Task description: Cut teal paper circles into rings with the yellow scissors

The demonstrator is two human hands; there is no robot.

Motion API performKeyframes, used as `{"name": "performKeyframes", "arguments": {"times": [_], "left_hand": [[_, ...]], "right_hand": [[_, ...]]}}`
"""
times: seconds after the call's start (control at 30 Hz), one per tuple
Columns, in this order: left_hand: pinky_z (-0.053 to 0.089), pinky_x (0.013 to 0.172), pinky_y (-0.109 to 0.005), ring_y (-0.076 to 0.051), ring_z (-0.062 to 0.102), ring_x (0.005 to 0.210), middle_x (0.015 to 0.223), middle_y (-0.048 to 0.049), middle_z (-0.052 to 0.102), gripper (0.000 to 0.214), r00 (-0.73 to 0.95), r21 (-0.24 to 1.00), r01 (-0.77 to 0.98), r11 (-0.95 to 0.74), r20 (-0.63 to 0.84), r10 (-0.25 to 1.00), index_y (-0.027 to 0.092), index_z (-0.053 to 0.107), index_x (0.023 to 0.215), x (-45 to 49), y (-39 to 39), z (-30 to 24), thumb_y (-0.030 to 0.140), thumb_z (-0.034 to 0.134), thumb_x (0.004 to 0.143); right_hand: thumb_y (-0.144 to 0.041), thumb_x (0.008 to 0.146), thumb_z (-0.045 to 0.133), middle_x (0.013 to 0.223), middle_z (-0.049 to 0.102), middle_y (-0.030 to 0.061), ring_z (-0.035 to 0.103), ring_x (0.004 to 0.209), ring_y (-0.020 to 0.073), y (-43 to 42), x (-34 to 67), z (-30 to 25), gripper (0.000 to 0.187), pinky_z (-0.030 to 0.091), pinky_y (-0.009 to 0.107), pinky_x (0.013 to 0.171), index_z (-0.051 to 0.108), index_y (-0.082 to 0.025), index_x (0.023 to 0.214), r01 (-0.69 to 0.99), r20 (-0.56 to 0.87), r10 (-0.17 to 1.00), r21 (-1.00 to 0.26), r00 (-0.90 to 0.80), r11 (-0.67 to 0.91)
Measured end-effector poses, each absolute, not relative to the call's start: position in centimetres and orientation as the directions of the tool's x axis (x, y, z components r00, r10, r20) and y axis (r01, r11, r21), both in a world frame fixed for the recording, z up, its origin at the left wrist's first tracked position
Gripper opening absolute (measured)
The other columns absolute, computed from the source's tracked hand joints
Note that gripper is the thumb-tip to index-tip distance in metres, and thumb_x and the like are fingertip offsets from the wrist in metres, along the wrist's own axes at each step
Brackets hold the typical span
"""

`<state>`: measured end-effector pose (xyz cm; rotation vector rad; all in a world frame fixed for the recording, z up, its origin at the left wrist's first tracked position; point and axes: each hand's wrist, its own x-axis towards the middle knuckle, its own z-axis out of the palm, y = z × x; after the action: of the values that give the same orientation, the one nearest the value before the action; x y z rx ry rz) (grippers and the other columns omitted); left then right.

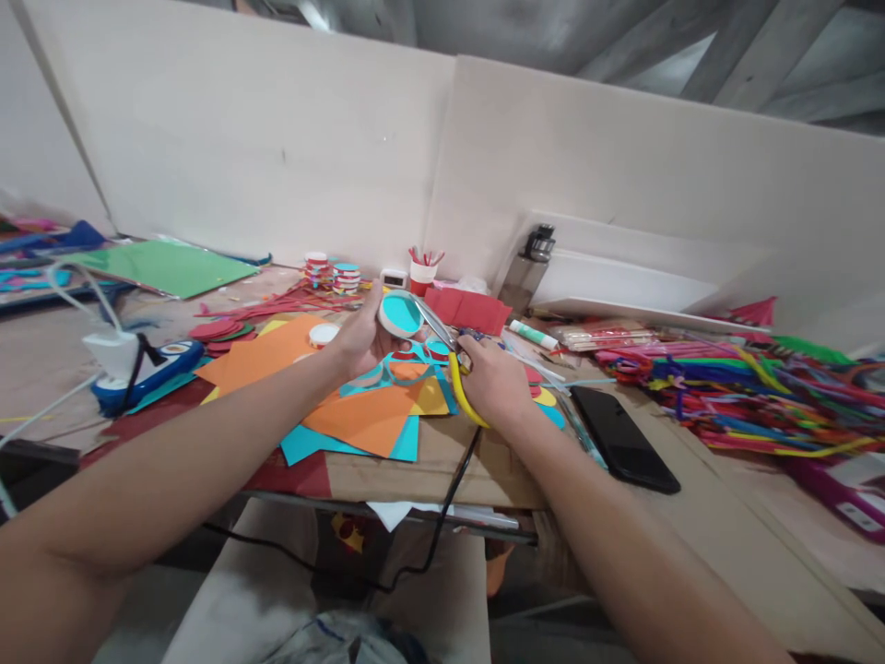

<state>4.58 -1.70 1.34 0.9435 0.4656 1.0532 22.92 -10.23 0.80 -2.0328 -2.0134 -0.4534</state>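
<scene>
While holding blue disc (401, 315) in left hand (365, 334) and gripping scissors (441, 328) in right hand (495, 376), could nick left hand by snipping too close

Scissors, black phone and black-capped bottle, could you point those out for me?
Scissors (438, 322), head view: on the metal blades.
Black phone (624, 438), head view: middle of its upper face.
Black-capped bottle (524, 278), head view: on its body below the cap.

We see a black rectangular phone (626, 438) near multicoloured fuzzy stems (725, 392), and a dark translucent bottle (526, 277) beside flat white boards (626, 277).
</scene>
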Motion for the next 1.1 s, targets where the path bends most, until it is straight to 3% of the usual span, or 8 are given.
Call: {"name": "performKeyframes", "arguments": {"times": [0.3,0.6,0.97,1.1], "left_hand": [[0.046,0.045,-0.023,-0.016,0.065,0.053,0.063,-0.0057,0.066,0.063,0.452,0.83,-0.527,0.18,0.095,0.887,0.014,0.063,0.084,4.3,-1.6,1.5,0.07,0.036,0.091],[0.052,0.05,-0.026,-0.017,0.065,0.053,0.061,-0.0053,0.067,0.065,0.512,0.863,-0.461,0.207,0.068,0.856,0.015,0.065,0.082,4.4,-1.5,0.8,0.073,0.036,0.089],[0.043,0.04,-0.023,-0.016,0.062,0.048,0.059,-0.0064,0.064,0.069,0.53,0.867,-0.42,0.268,-0.006,0.848,0.014,0.064,0.077,4.0,-1.3,1.2,0.074,0.031,0.09],[0.047,0.043,-0.024,-0.015,0.062,0.046,0.063,-0.0086,0.068,0.071,0.545,0.867,-0.408,0.285,-0.019,0.838,0.014,0.065,0.081,3.9,-1.3,1.5,0.075,0.03,0.089]], "right_hand": [[-0.032,0.093,0.047,0.106,0.059,0.0119,0.058,0.08,0.0225,-9.8,23.2,0.1,0.036,0.035,0.03,0.063,0.058,-0.021,0.126,0.998,0.413,0.909,0.053,-0.05,0.031],[-0.037,0.092,0.052,0.101,0.057,0.012,0.056,0.087,0.0234,-9.3,23.6,-0.2,0.034,0.031,0.029,0.061,0.061,-0.018,0.119,0.995,0.448,0.889,0.071,-0.097,0.073],[-0.025,0.088,0.051,0.102,0.062,0.0104,0.058,0.086,0.0221,-9.3,23.8,-0.3,0.032,0.029,0.029,0.059,0.063,-0.019,0.117,0.99,0.423,0.899,0.128,-0.112,0.063],[-0.021,0.087,0.05,0.102,0.063,0.0099,0.059,0.086,0.0217,-9.4,23.9,-0.2,0.033,0.031,0.029,0.06,0.062,-0.019,0.118,0.988,0.406,0.906,0.134,-0.122,0.074]]}}
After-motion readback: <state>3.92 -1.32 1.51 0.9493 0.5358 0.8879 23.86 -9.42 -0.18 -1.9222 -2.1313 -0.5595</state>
